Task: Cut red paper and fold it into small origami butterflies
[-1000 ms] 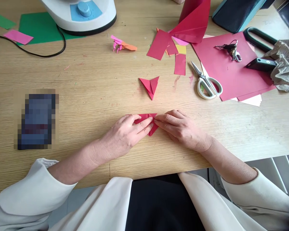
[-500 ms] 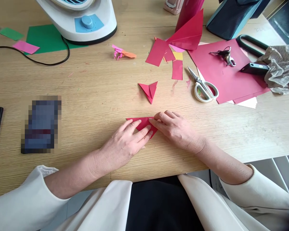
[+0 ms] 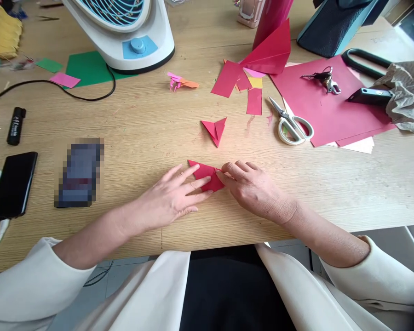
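A small red paper [image 3: 204,172] lies on the wooden table between my hands, folded, with one pointed corner to the upper left. My left hand [image 3: 174,194] rests flat with its fingers spread, some fingertips on the paper's left and lower part. My right hand [image 3: 250,186] has its fingers curled, with thumb and forefinger pinching the paper's right end. Just beyond lies a folded red paper piece [image 3: 215,130] with two points up and one down. White-handled scissors [image 3: 291,124] lie open to the right of it.
A fan [image 3: 138,46] stands at the back left, its black cable on the table. Phones [image 3: 14,184] and a black marker [image 3: 16,126] lie left. Red sheets [image 3: 313,110] with keys [image 3: 326,80] are at right. Red scraps [image 3: 226,79] and a pink-orange paper figure [image 3: 182,82] lie beyond.
My left hand has slid left and its fingers have spread wider. The red paper has turned slightly, its left corner now higher. My right hand keeps its pinch. The view has shifted left.
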`<state>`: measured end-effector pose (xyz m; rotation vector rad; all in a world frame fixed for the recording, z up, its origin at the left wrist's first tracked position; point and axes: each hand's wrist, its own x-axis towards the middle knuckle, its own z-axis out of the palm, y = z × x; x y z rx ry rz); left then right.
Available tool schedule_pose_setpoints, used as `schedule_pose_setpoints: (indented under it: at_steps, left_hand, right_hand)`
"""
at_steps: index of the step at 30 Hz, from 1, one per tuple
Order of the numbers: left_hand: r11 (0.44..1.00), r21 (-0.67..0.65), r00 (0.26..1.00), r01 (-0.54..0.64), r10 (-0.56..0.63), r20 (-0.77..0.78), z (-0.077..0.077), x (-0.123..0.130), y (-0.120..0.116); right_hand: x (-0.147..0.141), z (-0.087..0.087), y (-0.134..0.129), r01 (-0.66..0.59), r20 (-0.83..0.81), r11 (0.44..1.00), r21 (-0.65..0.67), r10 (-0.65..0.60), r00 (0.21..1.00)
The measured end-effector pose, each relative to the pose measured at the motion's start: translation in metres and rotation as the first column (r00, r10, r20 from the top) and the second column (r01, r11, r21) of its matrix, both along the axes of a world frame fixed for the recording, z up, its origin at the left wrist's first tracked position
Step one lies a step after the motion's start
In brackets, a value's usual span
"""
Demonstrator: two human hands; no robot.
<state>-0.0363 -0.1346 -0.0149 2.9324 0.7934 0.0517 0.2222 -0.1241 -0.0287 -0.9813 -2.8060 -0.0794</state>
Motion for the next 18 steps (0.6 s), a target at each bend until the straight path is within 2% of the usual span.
schedule_pose_setpoints:
  at_steps: [3, 6, 9, 13, 18]
  left_hand:
    - [0.999, -0.034, 0.994, -0.01, 0.014, 0.105, 0.003, -0.003, 0.014]
    - [0.986, -0.026, 0.968, -0.165, 0.167, 0.186, 0.006, 0.007, 0.028]
    - [0.956, -0.001, 0.954, -0.292, 0.291, 0.064, 0.01, 0.024, 0.041]
    - [0.939, -0.017, 0.931, -0.344, 0.338, -0.138, 0.014, 0.045, 0.056]
    - [0.882, -0.116, 0.843, -0.456, 0.387, -0.374, 0.022, 0.061, 0.075]
  right_hand:
    - [0.001, -0.002, -0.001, -0.071, 0.003, 0.997, 0.023, 0.071, 0.997]
    - [0.002, -0.005, -0.001, -0.105, -0.034, 0.994, 0.029, 0.106, 0.994]
    - [0.003, -0.007, 0.0, -0.125, -0.048, 0.992, 0.035, 0.127, 0.991]
    - [0.005, -0.006, 0.001, -0.186, -0.068, 0.982, 0.032, 0.187, 0.98]
    - [0.008, -0.006, 0.004, -0.216, -0.103, 0.976, -0.026, 0.212, 0.972]
